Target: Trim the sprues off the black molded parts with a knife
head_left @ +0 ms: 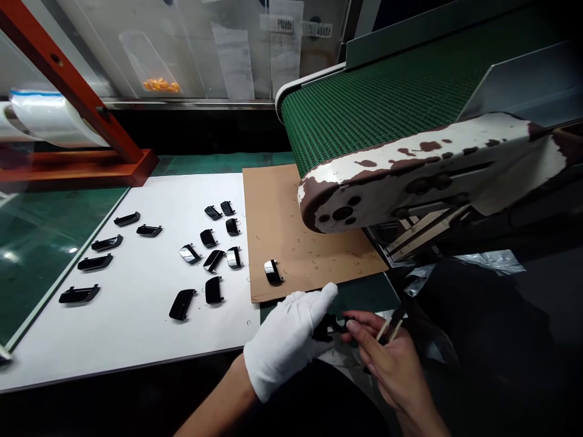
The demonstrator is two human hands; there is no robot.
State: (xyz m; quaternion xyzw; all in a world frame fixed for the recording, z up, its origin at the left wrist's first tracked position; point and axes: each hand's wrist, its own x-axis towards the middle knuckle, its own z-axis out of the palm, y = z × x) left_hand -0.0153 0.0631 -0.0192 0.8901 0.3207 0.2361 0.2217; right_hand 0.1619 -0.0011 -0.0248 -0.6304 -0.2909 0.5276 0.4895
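Observation:
My left hand (289, 337), in a white glove, is closed around a black plastic part (324, 329) in front of my body. Bare, my right hand (385, 352) pinches the free end of the same part between thumb and fingertips. A slim tool (389, 328) with tan and black prongs also sits in my right hand; its kind is unclear. Beyond the glove, a glossy black part (273, 272) lies on the brown cardboard (296, 212). Several similar black parts (213, 290) are spread over the white sheet (150, 328) to the left. Small rings (316, 262) are scattered on the cardboard.
A green conveyor belt (364, 103) juts over the cardboard from the right, with a chipped white-and-brown end frame (410, 158). At the back left stand an orange frame (86, 85) and a roll of clear film (50, 118). Behind, orange pieces (161, 85) lie in a clear holder.

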